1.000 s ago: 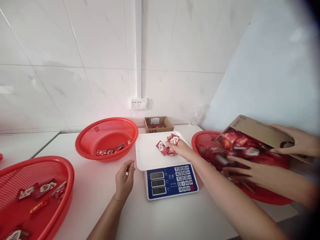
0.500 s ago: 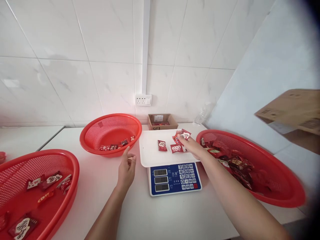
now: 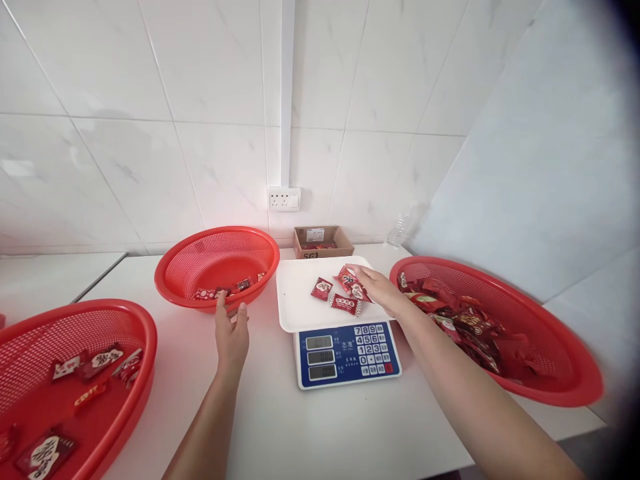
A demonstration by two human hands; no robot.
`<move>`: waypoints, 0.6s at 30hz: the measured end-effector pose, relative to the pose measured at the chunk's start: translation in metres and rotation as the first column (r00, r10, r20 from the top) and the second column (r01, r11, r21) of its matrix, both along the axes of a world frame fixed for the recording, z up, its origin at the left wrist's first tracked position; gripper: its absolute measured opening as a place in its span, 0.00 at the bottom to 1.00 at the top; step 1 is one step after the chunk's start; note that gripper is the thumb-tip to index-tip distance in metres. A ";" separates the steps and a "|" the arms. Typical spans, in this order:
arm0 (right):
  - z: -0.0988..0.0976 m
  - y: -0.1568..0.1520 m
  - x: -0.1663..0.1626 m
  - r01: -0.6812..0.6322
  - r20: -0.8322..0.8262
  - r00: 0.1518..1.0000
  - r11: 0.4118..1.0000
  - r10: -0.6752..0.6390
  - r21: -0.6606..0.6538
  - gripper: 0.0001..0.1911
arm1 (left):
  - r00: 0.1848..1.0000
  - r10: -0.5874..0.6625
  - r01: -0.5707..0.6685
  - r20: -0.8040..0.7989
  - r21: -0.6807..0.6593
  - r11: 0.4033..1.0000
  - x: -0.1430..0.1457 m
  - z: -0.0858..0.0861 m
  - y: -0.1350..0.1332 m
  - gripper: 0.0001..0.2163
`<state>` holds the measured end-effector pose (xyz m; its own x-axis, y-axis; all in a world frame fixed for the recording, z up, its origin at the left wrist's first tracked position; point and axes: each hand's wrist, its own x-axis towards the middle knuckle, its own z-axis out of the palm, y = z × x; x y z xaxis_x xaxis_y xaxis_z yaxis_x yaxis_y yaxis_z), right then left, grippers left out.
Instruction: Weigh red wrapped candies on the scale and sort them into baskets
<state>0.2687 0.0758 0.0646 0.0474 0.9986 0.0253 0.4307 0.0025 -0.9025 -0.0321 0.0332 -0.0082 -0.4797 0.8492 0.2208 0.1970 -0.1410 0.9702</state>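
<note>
R hand (image 3: 379,288) is at the red pkts (image 3: 345,304) on the pan (image 3: 297,312) of the scale (image 3: 347,348), can't tell if it grips one; L hand (image 3: 233,341), fingers apart w/ nothing in them, is by the mid basket (image 3: 250,243). Prob. best to lay pkts flat, well inside the pan edge, & lift fingers clear so they don't skew the reading.

Between left forearm (image 3: 207,420) and right forearm (image 3: 470,387), the near surface (image 3: 310,433) leaves room to pass before the scale (image 3: 347,355), with the near basket (image 3: 146,373) and far basket (image 3: 173,263) blocking the left, the right basket (image 3: 565,393) the right, and a box (image 3: 317,253) the far side.
</note>
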 end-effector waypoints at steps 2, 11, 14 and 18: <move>0.002 0.000 0.004 0.075 0.007 0.997 0.997 -0.075 0.028 0.20 | 0.999 0.029 -0.029 0.031 0.007 1.000 -0.001 0.002 0.000 0.29; 0.000 -0.010 0.000 -0.006 0.378 0.926 0.998 -0.018 0.062 0.20 | 0.997 -0.075 0.076 0.013 -0.047 0.996 0.006 0.009 -0.009 0.27; 0.001 -0.025 0.000 -0.039 0.571 0.821 0.995 -0.021 0.092 0.20 | 0.996 -0.090 0.091 0.008 -0.043 0.995 0.008 0.008 -0.010 0.26; 0.003 -0.041 0.003 -0.070 0.649 0.760 0.997 0.029 0.037 0.15 | 0.994 -0.111 0.111 0.014 -0.011 0.994 0.009 0.007 -0.009 0.24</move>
<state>0.2717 0.0347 0.0673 -0.0498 0.9950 0.0869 0.9103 0.0810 -0.4060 -0.0229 0.0241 -0.0010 -0.3853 0.8998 0.2046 0.1682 -0.1495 0.9743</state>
